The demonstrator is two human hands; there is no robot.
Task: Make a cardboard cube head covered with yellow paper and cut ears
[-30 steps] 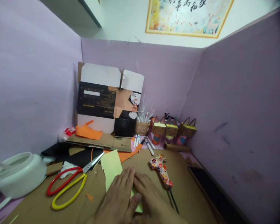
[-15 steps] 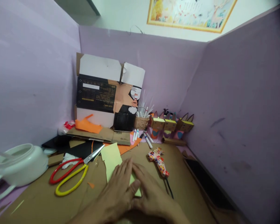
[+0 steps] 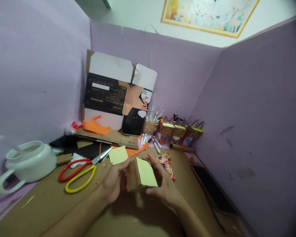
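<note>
Cardboard desk (image 3: 51, 210) — basket (image 3: 149, 126) of markers, white pot (image 3: 29, 161)

We record one work surface: a brown cardboard-covered table (image 3: 51, 210), walled on three sides by lilac panels. Lying directly on it we count:

- scissors (image 3: 80, 171) with one red and one yellow handle, left of centre, blades pointing toward the back;
- a pale yellow paper sheet (image 3: 117, 154), just beyond the blade tips;
- a white pot (image 3: 29, 161) with a handle, at the left edge;
- black paper (image 3: 88, 150) and an orange scrap (image 3: 134, 151) behind the scissors;
- a flat cardboard piece (image 3: 106, 136) near the back, carrying orange paper (image 3: 95, 126);
- loose markers (image 3: 155, 144);
- a floral-patterned glue gun (image 3: 167, 161), partly hidden.
</note>
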